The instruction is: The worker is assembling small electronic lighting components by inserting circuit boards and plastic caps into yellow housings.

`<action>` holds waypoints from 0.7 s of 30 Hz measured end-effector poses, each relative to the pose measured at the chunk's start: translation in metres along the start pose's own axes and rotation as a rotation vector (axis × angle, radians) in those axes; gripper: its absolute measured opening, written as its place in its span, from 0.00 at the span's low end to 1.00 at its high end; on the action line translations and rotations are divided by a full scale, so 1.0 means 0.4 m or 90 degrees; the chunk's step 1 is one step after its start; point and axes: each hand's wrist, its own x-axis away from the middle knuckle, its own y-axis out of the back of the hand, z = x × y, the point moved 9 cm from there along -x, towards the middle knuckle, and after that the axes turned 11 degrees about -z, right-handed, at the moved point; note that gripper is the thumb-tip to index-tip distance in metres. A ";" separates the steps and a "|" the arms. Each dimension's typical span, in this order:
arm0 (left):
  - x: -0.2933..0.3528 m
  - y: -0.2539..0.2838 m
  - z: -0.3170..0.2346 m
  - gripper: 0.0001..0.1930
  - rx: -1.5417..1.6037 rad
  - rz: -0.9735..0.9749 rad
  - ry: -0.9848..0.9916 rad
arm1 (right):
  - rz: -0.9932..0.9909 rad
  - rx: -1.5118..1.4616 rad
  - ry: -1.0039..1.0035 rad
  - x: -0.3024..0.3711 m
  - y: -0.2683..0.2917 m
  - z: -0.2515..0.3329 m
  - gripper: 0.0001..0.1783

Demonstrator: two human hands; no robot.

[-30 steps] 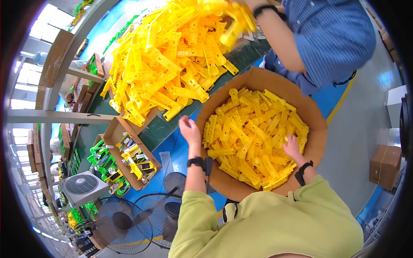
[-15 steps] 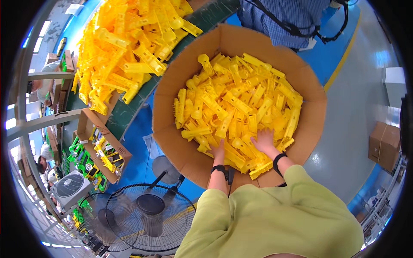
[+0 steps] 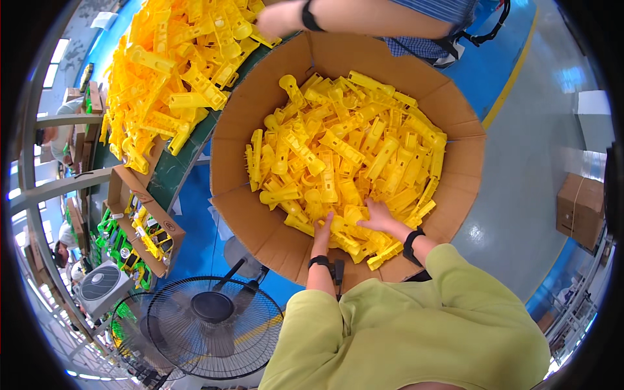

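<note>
A big cardboard box (image 3: 260, 97) holds a heap of yellow plastic parts (image 3: 344, 156). My left hand (image 3: 322, 231) reaches into the near side of the heap, fingers buried among the parts. My right hand (image 3: 377, 216) lies just beside it, fingers spread and pushed into the same parts. Both wrists wear black bands. Whether either hand has closed around a part is hidden by the pile.
A green table (image 3: 172, 175) at the left carries a large pile of yellow parts (image 3: 175, 71). Another person's arm (image 3: 364, 16) reaches over the far rim. A small open carton (image 3: 140, 221) and a black floor fan (image 3: 211, 325) stand at lower left; a closed carton (image 3: 580, 208) sits right.
My view has closed in on the box. My left hand came off the rim and into the parts; both hands have pushed deeper into the near side of the heap.
</note>
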 end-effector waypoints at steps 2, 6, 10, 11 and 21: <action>0.036 -0.002 -0.007 0.48 -0.023 0.005 0.040 | 0.013 -0.026 -0.009 -0.003 0.000 0.007 0.48; 0.083 -0.028 -0.023 0.47 -0.077 0.112 0.107 | 0.086 -0.066 -0.086 -0.040 -0.017 -0.010 0.48; 0.124 -0.043 0.009 0.49 -0.091 0.235 0.130 | 0.071 -0.072 -0.014 -0.060 -0.023 0.010 0.46; 0.134 -0.040 -0.007 0.49 -0.087 0.234 0.133 | 0.101 -0.136 -0.003 -0.052 -0.006 0.029 0.45; 0.004 -0.021 0.068 0.51 -0.194 0.125 0.064 | 0.236 -0.327 -0.023 -0.088 -0.143 -0.113 0.50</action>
